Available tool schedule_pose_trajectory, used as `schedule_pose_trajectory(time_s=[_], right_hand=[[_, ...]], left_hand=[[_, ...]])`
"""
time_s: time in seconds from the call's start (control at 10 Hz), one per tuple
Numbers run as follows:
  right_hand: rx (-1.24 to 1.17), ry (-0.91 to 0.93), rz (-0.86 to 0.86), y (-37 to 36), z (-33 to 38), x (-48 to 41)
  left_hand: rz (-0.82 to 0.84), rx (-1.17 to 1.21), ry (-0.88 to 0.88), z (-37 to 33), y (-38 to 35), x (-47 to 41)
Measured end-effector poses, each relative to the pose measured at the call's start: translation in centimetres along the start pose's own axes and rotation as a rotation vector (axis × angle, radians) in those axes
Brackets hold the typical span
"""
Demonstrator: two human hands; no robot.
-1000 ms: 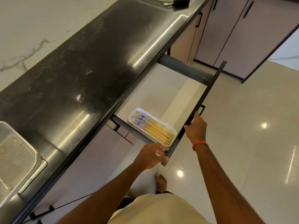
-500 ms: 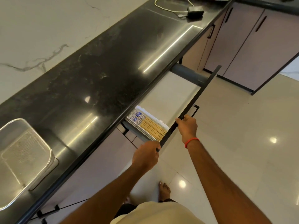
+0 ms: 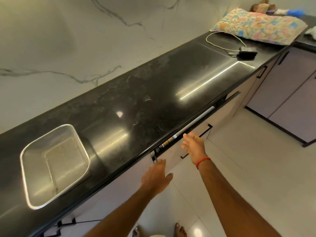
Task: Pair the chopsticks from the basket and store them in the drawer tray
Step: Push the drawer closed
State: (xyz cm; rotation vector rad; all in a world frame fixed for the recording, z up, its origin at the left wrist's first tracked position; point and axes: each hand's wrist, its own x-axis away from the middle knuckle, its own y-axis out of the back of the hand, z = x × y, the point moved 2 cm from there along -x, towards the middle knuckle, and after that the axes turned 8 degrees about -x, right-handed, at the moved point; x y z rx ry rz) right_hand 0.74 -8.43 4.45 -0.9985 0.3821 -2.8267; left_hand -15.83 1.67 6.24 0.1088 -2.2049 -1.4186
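The drawer under the black counter is nearly pushed in, with only a narrow gap left. Through that gap a sliver of the chopsticks in their white tray shows. My left hand has straight fingers against the drawer front's left end. My right hand is flat and open, fingers at the drawer's top edge near the black handle. The metal mesh basket stands on the counter to the left, with nothing visible inside it.
The black counter runs diagonally below a marble wall. A floral cloth and a black adapter with a cable lie at its far end. Cabinets stand at the right. My bare feet show at the bottom over pale floor tiles.
The drawer has gone from wide open to almost shut. Both hands let go of its front edge and now lie flat against it. The tray of chopsticks has slid under the counter.
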Motion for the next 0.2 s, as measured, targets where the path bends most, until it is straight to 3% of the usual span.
schedule_pose_trajectory(time_s=[0.2], right_hand=[[0.002,0.093,-0.064,-2.6,-0.6,1.0]], left_hand=[[-0.185,-0.061,0.009,0.5,2.7,0.1]])
